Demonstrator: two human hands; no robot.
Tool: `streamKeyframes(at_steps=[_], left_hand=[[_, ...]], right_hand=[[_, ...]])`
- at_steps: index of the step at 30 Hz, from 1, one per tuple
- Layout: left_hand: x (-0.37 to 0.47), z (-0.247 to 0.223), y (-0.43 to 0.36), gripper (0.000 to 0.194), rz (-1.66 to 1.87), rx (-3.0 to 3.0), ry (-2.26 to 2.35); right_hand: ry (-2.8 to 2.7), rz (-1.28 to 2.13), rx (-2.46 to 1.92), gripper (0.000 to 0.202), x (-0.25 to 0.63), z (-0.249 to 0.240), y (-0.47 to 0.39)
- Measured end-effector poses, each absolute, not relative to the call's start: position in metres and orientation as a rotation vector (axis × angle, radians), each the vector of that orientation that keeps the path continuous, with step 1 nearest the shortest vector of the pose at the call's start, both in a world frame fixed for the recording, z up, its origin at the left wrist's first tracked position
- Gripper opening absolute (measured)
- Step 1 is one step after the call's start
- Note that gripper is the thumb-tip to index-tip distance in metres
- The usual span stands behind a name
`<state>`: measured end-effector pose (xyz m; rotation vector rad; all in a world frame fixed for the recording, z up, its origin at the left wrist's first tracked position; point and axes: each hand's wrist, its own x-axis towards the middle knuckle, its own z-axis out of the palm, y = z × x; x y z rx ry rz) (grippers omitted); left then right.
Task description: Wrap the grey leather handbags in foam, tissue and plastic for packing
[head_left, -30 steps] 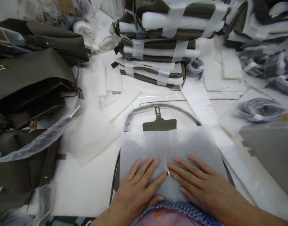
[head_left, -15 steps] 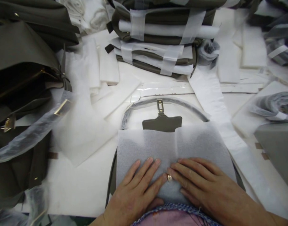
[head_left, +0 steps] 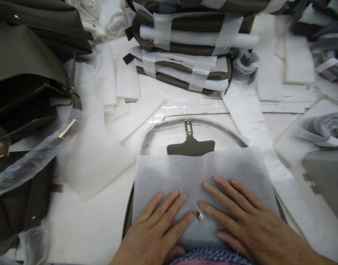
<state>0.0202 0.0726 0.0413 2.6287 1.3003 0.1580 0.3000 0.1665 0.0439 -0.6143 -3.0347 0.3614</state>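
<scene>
A thin white foam sheet [head_left: 169,173] lies over the front of an olive handbag [head_left: 128,217], most of which it hides. My left hand [head_left: 158,228] rests flat on the sheet's left half, fingers spread. On the right half my right hand [head_left: 240,213] also lies flat with its fingers apart. Between my two index fingers a gold clasp [head_left: 199,215] pokes through a small slit in the sheet. Beyond the sheet's far edge show the bag's olive flap tab with a gold plate [head_left: 190,146] and its plastic-wrapped handle [head_left: 213,124].
Olive bags [head_left: 22,66] stand at the left, one with a plastic-wrapped strap [head_left: 33,162]. Bags bound with foam strips [head_left: 182,70] lie at the back. Loose white sheets [head_left: 94,165] and a wrapped roll [head_left: 323,127] surround the work spot on the white table [head_left: 86,224].
My right hand's fingers have spread and moved further up the sheet. The sheet lies flatter, its middle crease gone, and the clasp shows more clearly through it. The view has shifted slightly.
</scene>
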Motion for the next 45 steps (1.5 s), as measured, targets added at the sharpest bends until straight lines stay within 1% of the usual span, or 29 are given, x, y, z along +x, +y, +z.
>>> streamKeyframes(at_steps=[4,8,10,12,17,19,23,26,31,35,38,42,45], left_hand=[[0.011,0.053,0.087,0.047,0.257,2.645,1.294],[0.01,0.058,0.105,0.026,0.489,2.542,1.445],[0.014,0.057,0.115,0.024,0.509,2.544,1.53],[0.017,0.053,0.124,0.028,0.427,2.591,1.618],[0.017,0.045,0.137,0.052,0.128,2.71,1.684],[0.014,0.043,0.137,0.059,0.111,2.728,1.658],[0.011,0.043,0.136,0.075,0.193,2.724,1.66],[0.01,0.047,0.14,0.075,0.272,2.675,1.686],[0.011,0.054,0.147,0.065,0.337,2.567,1.664],[0.011,0.058,0.146,0.054,0.368,2.542,1.624],[0.011,0.062,0.149,0.05,0.375,2.5,1.603],[0.01,0.065,0.159,0.058,0.322,2.407,1.566],[0.009,0.062,0.162,0.068,0.237,2.364,1.574]], right_hand=[[-3.038,0.22,-0.565,0.052,0.301,0.047,0.176],[-3.026,0.205,-0.611,0.049,0.3,0.051,0.189],[-3.04,0.168,-0.687,0.047,0.298,0.049,0.195],[-3.044,0.092,-0.759,0.05,0.294,0.046,0.2],[-3.023,-0.012,-0.835,0.055,0.287,0.04,0.207],[-3.004,-0.01,-0.842,0.055,0.286,0.042,0.208],[-2.923,0.082,-0.924,0.051,0.282,0.052,0.215],[-2.852,0.191,-0.962,0.045,0.275,0.058,0.224],[-2.81,0.382,-0.945,0.047,0.269,0.062,0.232],[-2.792,0.364,-0.927,0.044,0.272,0.064,0.232],[-2.816,0.381,-0.894,0.044,0.271,0.068,0.237],[-2.845,0.511,-0.917,0.043,0.268,0.073,0.247],[-2.849,0.445,-0.919,0.046,0.268,0.069,0.247]])
